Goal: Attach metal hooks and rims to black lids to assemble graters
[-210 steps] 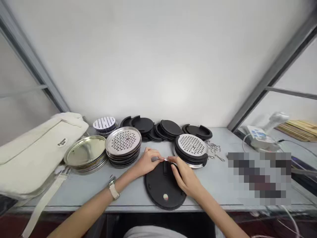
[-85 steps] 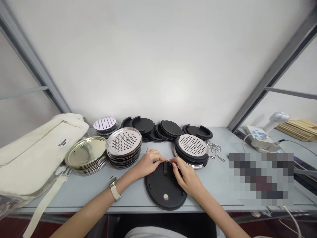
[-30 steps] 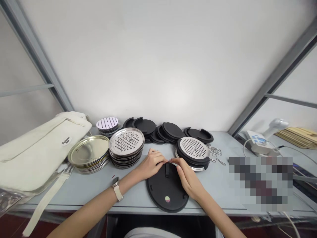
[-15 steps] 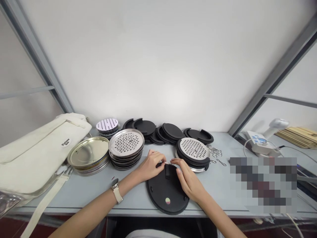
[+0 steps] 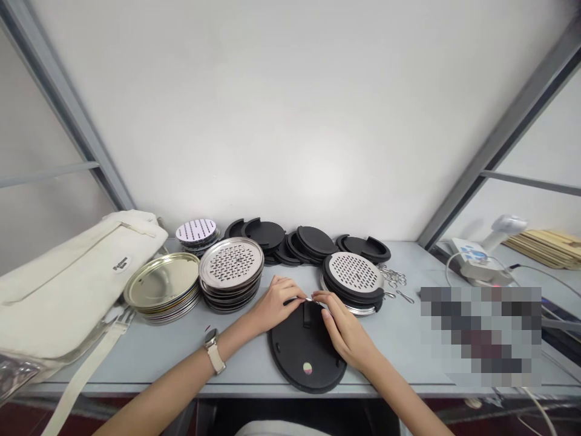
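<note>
A black round disc (image 5: 305,351) lies flat near the table's front edge, with a short strap at its far rim and a small coloured sticker near me. My left hand (image 5: 275,306) and my right hand (image 5: 342,330) meet at that far rim. Both pinch a small metal ring (image 5: 310,299) at the strap, fingers closed. A watch sits on my left wrist.
Behind the disc stand a stack of perforated metal trays (image 5: 231,272), a stack of plain metal plates (image 5: 162,287), black discs (image 5: 313,241) along the wall and a perforated tray on black rings (image 5: 353,280). Loose metal rings (image 5: 394,278) lie right. A cream bag (image 5: 68,284) fills the left.
Both hands have stayed at the disc's far rim, making only small finger movements on the ring. The view has shifted slightly.
</note>
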The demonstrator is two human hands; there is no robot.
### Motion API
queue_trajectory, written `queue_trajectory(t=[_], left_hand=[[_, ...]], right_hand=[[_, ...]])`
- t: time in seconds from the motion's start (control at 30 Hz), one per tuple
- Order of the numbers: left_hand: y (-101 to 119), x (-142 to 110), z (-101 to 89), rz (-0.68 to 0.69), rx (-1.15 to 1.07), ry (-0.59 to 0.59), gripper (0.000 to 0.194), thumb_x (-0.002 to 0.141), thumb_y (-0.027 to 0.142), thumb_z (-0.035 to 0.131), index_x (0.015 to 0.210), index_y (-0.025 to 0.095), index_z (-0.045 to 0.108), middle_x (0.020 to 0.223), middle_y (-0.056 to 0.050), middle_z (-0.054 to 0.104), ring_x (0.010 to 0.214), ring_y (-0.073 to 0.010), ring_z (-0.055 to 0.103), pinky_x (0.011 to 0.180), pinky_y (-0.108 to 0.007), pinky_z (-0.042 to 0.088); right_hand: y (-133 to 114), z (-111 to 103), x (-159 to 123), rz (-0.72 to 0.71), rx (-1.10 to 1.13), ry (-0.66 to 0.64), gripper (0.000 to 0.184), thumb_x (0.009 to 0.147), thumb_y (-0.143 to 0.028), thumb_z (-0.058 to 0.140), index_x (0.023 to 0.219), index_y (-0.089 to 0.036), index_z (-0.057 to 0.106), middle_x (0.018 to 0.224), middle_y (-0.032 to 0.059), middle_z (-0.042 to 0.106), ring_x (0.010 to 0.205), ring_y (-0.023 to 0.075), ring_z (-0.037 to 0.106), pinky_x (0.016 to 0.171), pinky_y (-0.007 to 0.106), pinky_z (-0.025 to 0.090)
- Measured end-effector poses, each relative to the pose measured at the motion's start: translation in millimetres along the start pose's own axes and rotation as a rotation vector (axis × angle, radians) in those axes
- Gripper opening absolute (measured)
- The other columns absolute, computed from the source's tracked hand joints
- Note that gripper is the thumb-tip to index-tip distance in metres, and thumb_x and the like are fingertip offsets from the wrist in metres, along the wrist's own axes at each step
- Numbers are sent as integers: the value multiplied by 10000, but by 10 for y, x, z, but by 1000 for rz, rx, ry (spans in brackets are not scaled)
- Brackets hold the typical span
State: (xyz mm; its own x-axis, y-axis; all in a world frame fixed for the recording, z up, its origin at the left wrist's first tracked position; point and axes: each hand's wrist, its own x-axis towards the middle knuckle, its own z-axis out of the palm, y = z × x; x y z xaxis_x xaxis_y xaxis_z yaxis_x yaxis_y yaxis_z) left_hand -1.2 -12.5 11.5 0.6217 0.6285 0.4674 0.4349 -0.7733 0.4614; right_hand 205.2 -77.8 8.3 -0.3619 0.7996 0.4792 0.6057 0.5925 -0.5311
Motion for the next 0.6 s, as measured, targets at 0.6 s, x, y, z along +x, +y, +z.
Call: queue_trajectory(t=[0.6], left_hand=[[-36, 3, 28, 17, -58, -9, 164, 959, 240, 524, 973, 217, 686, 952, -11, 680, 929, -157, 592, 900, -318, 345]], right_hand=[[90, 70, 9, 17, -60, 84, 297, 984, -212, 385, 1088, -200, 663, 1159, 110, 651, 1104, 236, 600, 974, 441, 498]])
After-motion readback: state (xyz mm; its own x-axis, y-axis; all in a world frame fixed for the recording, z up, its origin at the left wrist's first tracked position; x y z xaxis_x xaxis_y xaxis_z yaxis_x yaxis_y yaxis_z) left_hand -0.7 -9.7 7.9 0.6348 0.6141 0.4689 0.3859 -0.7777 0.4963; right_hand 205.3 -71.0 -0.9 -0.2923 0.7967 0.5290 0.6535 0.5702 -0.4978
